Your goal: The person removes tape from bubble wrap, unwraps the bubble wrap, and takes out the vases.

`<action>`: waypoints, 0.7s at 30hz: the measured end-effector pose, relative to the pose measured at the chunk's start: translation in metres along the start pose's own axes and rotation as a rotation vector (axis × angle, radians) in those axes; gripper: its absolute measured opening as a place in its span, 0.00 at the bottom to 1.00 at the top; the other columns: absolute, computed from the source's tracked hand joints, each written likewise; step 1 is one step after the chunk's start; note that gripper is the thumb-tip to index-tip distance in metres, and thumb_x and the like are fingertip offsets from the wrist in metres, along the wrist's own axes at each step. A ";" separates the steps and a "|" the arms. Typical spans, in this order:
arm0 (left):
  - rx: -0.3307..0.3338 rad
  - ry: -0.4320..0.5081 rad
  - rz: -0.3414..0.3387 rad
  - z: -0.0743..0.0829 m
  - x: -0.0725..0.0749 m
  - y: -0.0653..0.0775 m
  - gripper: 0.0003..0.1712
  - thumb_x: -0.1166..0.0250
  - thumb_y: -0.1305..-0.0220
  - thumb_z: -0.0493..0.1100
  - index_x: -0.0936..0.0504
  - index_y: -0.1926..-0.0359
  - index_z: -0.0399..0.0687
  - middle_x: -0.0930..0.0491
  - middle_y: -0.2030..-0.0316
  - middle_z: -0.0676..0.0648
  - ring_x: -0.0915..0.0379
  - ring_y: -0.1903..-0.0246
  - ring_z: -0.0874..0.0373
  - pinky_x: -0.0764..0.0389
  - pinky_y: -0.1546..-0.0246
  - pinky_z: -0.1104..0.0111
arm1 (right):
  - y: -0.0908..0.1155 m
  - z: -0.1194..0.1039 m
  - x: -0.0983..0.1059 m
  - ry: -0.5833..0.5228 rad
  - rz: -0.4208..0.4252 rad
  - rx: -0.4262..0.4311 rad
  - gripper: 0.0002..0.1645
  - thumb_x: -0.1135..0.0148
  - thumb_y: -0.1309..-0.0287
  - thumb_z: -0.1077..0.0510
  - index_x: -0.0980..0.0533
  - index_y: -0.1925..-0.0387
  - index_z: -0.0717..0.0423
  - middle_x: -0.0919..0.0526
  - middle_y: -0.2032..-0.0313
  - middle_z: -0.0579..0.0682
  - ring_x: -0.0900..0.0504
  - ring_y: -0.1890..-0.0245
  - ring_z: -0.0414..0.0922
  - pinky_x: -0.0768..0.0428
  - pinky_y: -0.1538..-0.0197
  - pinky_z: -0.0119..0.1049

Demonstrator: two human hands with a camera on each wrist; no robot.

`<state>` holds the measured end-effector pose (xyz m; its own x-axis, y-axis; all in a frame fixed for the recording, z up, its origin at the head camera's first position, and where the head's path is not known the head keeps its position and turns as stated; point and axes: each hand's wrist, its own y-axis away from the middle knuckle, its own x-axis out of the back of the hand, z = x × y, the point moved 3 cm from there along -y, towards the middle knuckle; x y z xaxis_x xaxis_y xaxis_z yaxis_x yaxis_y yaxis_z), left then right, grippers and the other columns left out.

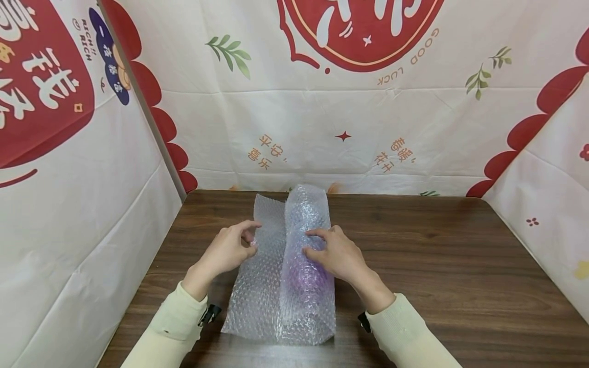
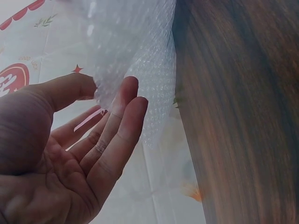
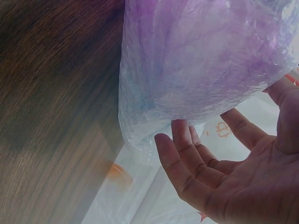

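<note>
A sheet of bubble wrap [image 1: 257,296] lies on the brown wooden table [image 1: 437,266]. Its right part is rolled around a purple object [image 1: 306,273], which shows only dimly through the wrap. My left hand [image 1: 254,237] pinches the sheet's loose left edge between thumb and fingers. The left wrist view shows that hand [image 2: 110,91] up close, with the bubble wrap [image 2: 140,42] caught at the fingertips. My right hand [image 1: 308,242] rests on top of the roll with straight fingers. In the right wrist view its fingers [image 3: 175,154] touch the wrapped purple object [image 3: 201,60].
White cloth printed with red shapes and characters [image 1: 322,128] walls the table at the back, left [image 1: 69,204] and right [image 1: 552,204]. Bare wood stretches to the right of the roll. A narrower bare strip runs along the left.
</note>
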<state>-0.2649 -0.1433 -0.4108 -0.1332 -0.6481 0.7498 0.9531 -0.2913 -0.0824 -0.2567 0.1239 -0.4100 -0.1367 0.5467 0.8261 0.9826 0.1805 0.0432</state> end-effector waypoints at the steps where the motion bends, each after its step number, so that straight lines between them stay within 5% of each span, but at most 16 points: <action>1: 0.000 0.001 -0.001 0.000 0.000 0.000 0.32 0.31 0.40 0.34 0.22 0.33 0.45 0.16 0.65 0.50 0.26 0.72 0.60 0.22 0.67 0.66 | 0.000 0.000 0.000 0.000 0.000 0.001 0.29 0.30 0.40 0.39 0.19 0.37 0.36 0.24 0.49 0.58 0.24 0.68 0.48 0.29 0.72 0.39; 21: 0.087 0.018 -0.043 -0.013 -0.008 0.001 0.29 0.30 0.39 0.35 0.19 0.36 0.46 0.15 0.64 0.48 0.24 0.75 0.61 0.21 0.70 0.67 | 0.000 0.000 0.000 -0.004 -0.001 0.001 0.29 0.30 0.40 0.40 0.19 0.37 0.37 0.24 0.50 0.58 0.25 0.70 0.48 0.29 0.74 0.39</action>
<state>-0.2664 -0.1479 -0.4253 -0.1782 -0.6493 0.7394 0.9663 -0.2573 0.0069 -0.2562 0.1239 -0.4099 -0.1385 0.5495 0.8239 0.9823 0.1819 0.0438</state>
